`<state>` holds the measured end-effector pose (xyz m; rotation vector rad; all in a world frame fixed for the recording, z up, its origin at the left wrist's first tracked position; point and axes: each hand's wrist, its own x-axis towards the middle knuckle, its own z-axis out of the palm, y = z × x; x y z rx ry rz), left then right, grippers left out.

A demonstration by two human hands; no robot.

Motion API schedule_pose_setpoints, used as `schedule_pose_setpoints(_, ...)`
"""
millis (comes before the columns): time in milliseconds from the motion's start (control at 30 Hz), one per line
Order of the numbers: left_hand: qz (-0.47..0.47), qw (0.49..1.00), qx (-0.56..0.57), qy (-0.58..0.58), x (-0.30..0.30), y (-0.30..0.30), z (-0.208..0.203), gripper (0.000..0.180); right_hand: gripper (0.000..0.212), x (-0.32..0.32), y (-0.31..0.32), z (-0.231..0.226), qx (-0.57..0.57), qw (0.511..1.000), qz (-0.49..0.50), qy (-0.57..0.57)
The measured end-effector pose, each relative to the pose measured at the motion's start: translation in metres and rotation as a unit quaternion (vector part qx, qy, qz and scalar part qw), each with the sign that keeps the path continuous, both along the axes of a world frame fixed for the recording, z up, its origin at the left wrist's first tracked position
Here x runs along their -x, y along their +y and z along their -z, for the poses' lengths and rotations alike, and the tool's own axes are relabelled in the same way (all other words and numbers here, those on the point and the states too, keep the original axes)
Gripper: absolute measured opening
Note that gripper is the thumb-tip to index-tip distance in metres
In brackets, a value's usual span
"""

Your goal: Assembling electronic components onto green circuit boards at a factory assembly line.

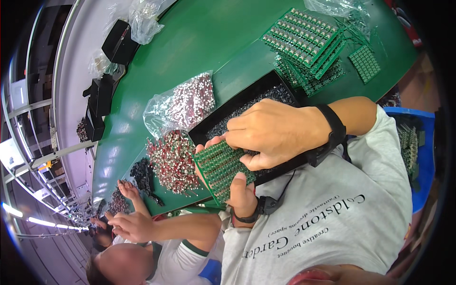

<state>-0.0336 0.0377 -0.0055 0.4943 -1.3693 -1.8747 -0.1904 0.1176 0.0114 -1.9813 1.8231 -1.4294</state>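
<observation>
My left hand (243, 194) grips a green circuit board panel (219, 166) covered in rows of small parts, thumb on its face and fingertips showing past its far left edge. Over the panel's upper right corner bends my right hand (275, 130), its fingers curled and touching or very near the board; whatever they pinch is hidden. Both wrists wear black bands. Beneath my hands lies a long black tray (295, 96) holding many small dark parts (273, 95).
Stacked green board panels (304, 38) lie far right, near a single panel (365, 64). A clear bag (190, 99) and a loose pile (173, 161) hold red-and-white parts. A co-worker (185, 232) sits at left. A blue bin (425, 164) with boards stands right.
</observation>
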Motion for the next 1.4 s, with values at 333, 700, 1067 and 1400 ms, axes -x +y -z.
schedule_pose_setpoints(333, -0.026, 0.999, 0.003, -0.032, 0.003, 0.003, -0.005, 0.096, 0.021, -0.001, -0.001, 0.0, -0.005, 1.0, 0.0, 0.007)
schedule_pose_setpoints(700, -0.035, 0.999, -0.004, 0.013, 0.005, 0.003, -0.011, 0.092, 0.021, 0.0, 0.002, -0.001, -0.04, 0.998, -0.002, 0.039)
schedule_pose_setpoints(1067, 0.001, 0.999, -0.007, 0.041, 0.002, -0.003, -0.004, 0.091, 0.02, 0.006, 0.003, -0.003, -0.032, 0.997, 0.01, 0.071)
schedule_pose_setpoints(1400, 0.01, 0.985, 0.079, -0.154, 0.0, -0.023, -0.001, 0.077, 0.018, 0.002, -0.001, 0.001, 0.016, 0.999, 0.006, 0.051)
